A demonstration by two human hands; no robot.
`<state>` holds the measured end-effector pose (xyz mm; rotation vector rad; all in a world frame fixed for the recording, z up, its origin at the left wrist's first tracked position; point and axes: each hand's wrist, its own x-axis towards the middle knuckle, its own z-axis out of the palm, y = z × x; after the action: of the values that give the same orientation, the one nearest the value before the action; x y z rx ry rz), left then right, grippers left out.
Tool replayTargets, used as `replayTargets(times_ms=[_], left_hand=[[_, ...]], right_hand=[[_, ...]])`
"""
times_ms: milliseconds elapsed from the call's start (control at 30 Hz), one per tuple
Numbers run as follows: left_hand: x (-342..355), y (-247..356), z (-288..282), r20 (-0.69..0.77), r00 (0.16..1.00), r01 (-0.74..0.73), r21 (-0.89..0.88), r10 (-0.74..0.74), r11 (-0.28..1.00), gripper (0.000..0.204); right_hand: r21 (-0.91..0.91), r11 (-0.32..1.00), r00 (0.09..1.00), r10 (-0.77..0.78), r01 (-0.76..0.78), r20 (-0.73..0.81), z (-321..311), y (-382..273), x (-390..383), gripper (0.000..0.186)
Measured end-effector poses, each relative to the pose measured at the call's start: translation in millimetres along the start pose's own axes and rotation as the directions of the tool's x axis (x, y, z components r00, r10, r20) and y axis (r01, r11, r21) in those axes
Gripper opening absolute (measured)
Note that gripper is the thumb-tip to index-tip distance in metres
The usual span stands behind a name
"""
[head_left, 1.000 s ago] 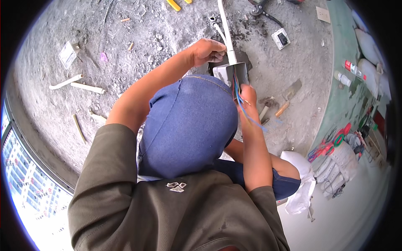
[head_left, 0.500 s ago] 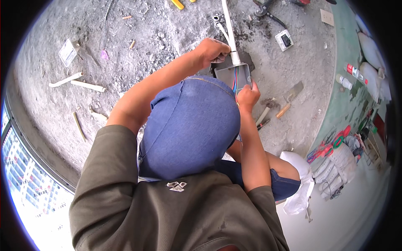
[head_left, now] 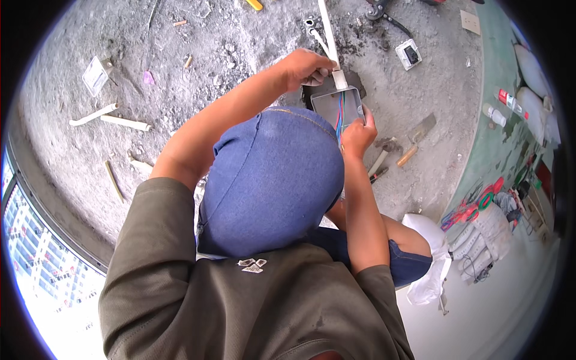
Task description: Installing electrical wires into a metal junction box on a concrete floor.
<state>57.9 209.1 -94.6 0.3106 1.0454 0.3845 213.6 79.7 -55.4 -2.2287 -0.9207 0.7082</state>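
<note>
A grey open-topped junction box (head_left: 326, 105), likely metal, lies ahead of the blue cloth-covered head in the lower middle. Red, blue and green wires (head_left: 340, 114) run inside it. From its far side a white conduit pipe (head_left: 329, 36) stretches away, with a wider white sleeve (head_left: 339, 80) at the box end. My left hand (head_left: 306, 67) is closed, its fingertips at the pipe just beyond the sleeve. My right hand (head_left: 359, 135) grips the box's right wall, thumb along the edge. The near part of the box is hidden by the head covering.
A trowel (head_left: 423, 129) with a wooden handle lies on the rough floor at right. Farther off are cutters (head_left: 387, 18) and a white square fitting (head_left: 409, 55). Cut pipe pieces (head_left: 126, 123) and a clear-and-white case (head_left: 96, 76) lie at left. White bags (head_left: 429, 258) stand at lower right.
My left hand has slid slightly up and right along the pipe, uncovering the sleeve more. The box has shifted a little to the right with my right hand still on it.
</note>
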Motion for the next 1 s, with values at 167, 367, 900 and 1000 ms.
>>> replayTargets(times_ms=[167, 367, 900, 1000], left_hand=[[-3, 12, 12, -0.079, 0.997, 0.027, 0.237, -0.009, 0.971, 0.041], [11, 14, 19, -0.134, 0.983, 0.148, 0.166, -0.126, 0.975, 0.031], [21, 19, 17, -0.083, 0.970, 0.242, 0.203, -0.229, 0.949, 0.027], [26, 17, 10, -0.065, 0.966, 0.258, 0.180, -0.250, 0.949, 0.028]], right_hand=[[-0.035, 0.999, 0.999, 0.032, -0.031, 0.038, -2, -7, -5, 0.040], [0.482, 0.830, 0.948, 0.163, -0.281, 0.272, -10, -20, -4, 0.043], [0.283, 0.943, 0.985, 0.160, -0.172, 0.066, 5, -12, 1, 0.039], [0.145, 0.989, 0.999, -0.025, 0.029, -0.027, 7, -28, -5, 0.035]])
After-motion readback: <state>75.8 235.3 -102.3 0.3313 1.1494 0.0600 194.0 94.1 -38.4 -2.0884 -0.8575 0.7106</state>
